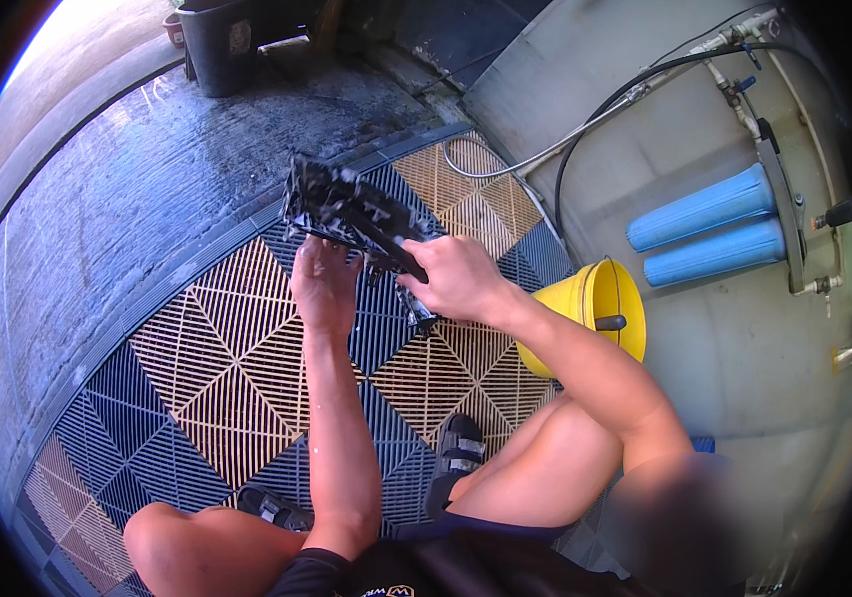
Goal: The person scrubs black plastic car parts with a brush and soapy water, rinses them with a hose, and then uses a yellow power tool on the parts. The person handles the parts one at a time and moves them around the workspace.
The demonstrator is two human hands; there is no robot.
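A black moulded plastic part (314, 190) with ribs and cut-outs is held above the floor, streaked with white suds. My left hand (327, 283) grips its near edge from below, with the fingers partly hidden behind it. In my right hand (463, 276) is a dark handle (388, 242), probably of a brush, which lies across the part. Its working end cannot be made out against the black plastic. Below my right hand shows the part's lower end (418, 310), wet and foamy.
A yellow bucket (534, 358) with a dark-handled tool (610, 322) inside stands at the right. Blue filter housings (702, 209), pipes and a hose (582, 142) line the wall. Slatted tiles (235, 362) meet wet concrete (120, 201). A dark bin (218, 52) stands at the back.
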